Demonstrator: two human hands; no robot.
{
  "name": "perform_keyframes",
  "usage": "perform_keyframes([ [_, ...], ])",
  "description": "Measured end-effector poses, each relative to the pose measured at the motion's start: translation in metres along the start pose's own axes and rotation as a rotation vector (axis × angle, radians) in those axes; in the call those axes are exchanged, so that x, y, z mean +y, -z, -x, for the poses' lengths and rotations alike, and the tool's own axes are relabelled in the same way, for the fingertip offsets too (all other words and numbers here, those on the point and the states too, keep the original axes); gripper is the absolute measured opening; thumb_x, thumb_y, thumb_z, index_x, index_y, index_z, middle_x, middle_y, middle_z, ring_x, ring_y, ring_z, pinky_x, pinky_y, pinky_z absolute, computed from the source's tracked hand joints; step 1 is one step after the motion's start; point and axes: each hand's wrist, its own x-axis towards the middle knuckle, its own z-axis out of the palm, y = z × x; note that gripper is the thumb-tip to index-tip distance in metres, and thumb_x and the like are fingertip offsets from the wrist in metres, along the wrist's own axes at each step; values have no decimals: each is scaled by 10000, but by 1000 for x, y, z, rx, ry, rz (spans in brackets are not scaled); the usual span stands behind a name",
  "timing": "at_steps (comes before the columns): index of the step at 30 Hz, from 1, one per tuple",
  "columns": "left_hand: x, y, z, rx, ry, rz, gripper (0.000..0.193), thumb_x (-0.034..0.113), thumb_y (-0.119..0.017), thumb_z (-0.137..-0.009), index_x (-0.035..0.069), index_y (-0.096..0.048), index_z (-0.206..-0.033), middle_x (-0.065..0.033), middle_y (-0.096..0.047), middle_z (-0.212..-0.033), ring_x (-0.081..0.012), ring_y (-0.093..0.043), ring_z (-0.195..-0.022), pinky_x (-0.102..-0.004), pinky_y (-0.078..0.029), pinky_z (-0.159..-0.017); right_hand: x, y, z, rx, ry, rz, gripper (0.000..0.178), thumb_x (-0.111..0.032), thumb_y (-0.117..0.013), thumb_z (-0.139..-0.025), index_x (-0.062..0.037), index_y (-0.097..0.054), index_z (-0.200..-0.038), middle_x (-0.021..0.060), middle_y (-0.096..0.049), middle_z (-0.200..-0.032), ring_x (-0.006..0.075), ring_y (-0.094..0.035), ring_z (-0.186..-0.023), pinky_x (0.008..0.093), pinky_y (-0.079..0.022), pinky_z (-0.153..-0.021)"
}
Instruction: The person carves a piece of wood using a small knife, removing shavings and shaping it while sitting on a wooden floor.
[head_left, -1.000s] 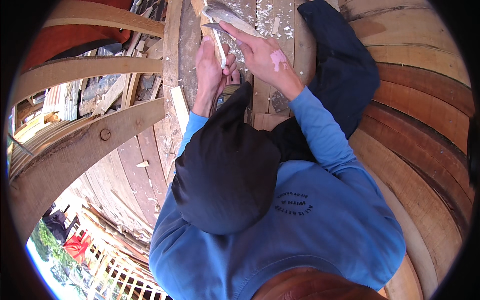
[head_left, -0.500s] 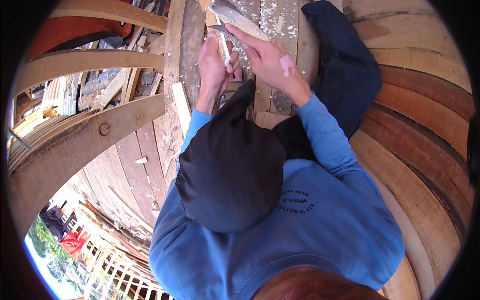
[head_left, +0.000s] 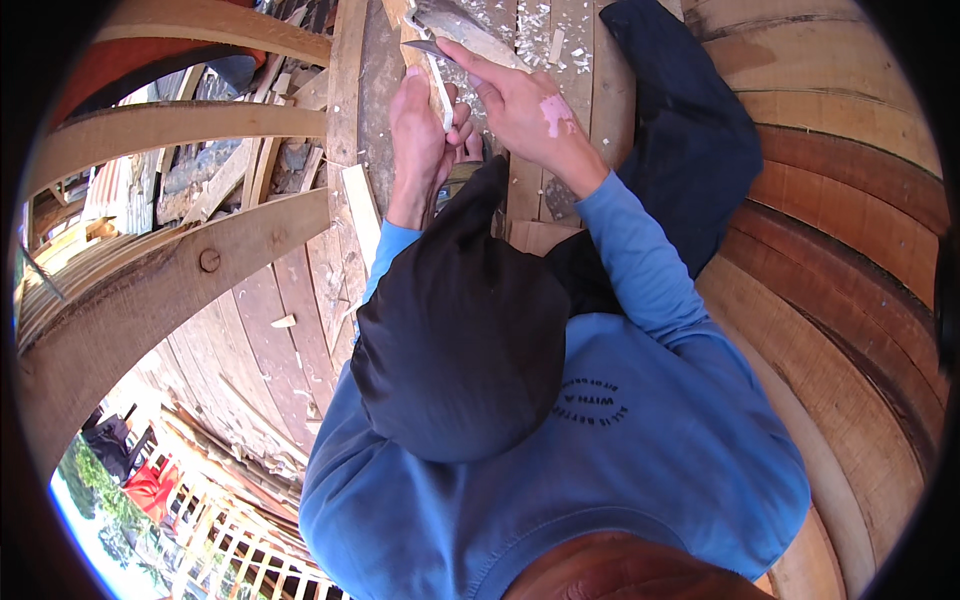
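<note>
My left hand is closed around a narrow piece of pale wood, which points up and away past the thumb. In my right hand is a knife; the grip hides its handle. The dark knife blade lies across the upper part of the wood, with its tip toward the left. It seems to touch the wood, though how deep it bites I cannot tell. A stretched dark-trousered leg lies to the right of my hands.
White shavings litter the plank floor beyond my hands. A loose pale slat lies left of my left wrist. Curved wooden ribs rise at left, with scrap timber between them. Curved planking walls the right side.
Both hands have shifted slightly left, the right one also slightly upward. The knife blade has moved left and up along the wood. Both grips are unchanged.
</note>
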Motion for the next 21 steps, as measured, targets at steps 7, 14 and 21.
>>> perform_keyframes([
  [7, -3, 2, 0, -34, 17, -19, 389, 376, -361, -1125, 79, -477, -903, -23, -440, -669, -102, -345, -481, -263, -267, -433, -10, 14, 3, -56, -70, 49, 553, -93, -528, -1012, -374, -539, -1488, 265, -606, -782, 411, -573, -601, 438, -484, -607],
  [14, 1, 2, 0, -57, 32, 2, 372, 365, -365, -1123, 78, -469, -910, -25, -436, -670, -99, -340, -486, -261, -267, -434, -9, 11, 6, -26, -47, 83, 565, -82, -527, -1007, -374, -535, -1491, 272, -617, -809, 417, -586, -618, 443, -495, -639],
  [21, 2, -3, 7, -14, 41, 20, 357, 356, -373, -1122, 80, -457, -911, -22, -440, -681, -99, -345, -499, -255, -271, -439, -14, 14, 4, -87, -90, 61, 575, -87, -525, -1001, -358, -514, -1509, 259, -652, -856, 419, -636, -668, 473, -514, -679],
])
